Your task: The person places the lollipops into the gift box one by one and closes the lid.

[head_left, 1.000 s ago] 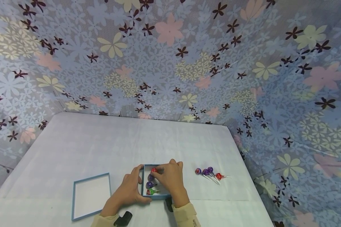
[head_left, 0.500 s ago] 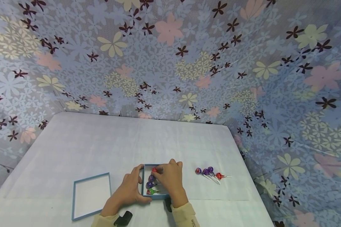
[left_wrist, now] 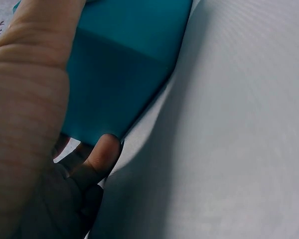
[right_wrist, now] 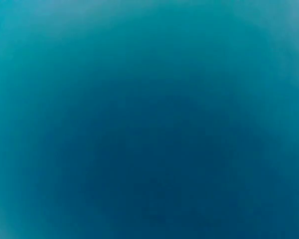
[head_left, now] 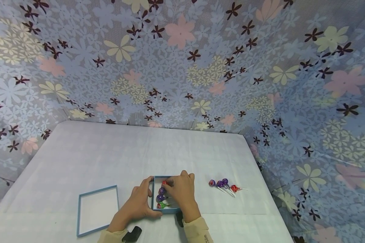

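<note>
The left hand grips a blue, white-lined rectangular box on the white cloth-covered table beneath it. Inside, the right hand pinches a round red-wrapped lollipop, round purple-wrapped lollipops close by it, and beyond both hands hangs blue-grey floral fabric

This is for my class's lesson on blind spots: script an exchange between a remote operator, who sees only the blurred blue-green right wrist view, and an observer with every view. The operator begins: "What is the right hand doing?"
Observer: The right hand pinches a red lollipop inside an open blue-edged box.

Operator: Is anything holding that box?

Observer: Yes, the left hand grips its left side.

Operator: Are there lollipops outside it?

Observer: Yes, four loose lollipops lie on the white-covered table, to the right of the box.
</note>
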A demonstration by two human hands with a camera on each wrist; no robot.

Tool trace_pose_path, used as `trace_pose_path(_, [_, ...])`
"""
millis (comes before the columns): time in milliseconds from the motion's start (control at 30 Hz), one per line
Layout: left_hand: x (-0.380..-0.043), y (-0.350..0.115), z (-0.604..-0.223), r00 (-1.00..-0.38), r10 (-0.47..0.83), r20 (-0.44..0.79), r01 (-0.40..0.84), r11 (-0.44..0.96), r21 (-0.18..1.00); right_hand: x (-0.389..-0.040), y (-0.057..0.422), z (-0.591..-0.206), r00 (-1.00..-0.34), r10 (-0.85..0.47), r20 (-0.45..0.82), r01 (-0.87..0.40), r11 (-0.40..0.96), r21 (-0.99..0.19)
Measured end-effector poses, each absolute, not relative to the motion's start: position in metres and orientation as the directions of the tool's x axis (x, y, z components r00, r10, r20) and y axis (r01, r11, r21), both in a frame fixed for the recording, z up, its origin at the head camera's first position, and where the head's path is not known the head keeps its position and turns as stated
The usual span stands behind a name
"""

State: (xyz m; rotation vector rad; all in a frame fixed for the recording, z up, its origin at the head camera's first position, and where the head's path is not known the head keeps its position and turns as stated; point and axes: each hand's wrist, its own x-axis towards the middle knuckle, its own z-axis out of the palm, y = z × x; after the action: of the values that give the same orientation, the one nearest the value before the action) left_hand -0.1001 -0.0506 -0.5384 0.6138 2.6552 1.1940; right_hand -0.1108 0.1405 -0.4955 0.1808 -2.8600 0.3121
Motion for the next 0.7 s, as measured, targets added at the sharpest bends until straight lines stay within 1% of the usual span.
trace_pose_path(300, [-0.1001,-0.051,-0.5387,-0.898,0.438,0.032,0.315,0.591,0.743,-0.1113,0.1401,-0.4972,-0.965,-0.097,0.245,-0.143,0.974,-0.177])
trace_pose_path(500, [-0.1009,-0.0511,-0.5403,-0.899,0.436,0.05,0.331,0.598,0.73,-0.1115,0.1395,-0.4953,-0.967,-0.091,0.236,-0.139,0.971,-0.194])
trace_pose_path(700, [-0.1006,-0.0509,-0.5414,-0.897,0.441,0.035,0.323,0.598,0.734,-0.1105,0.1403,-0.4947,-0.974,-0.08,0.213,-0.125,0.97,-0.209])
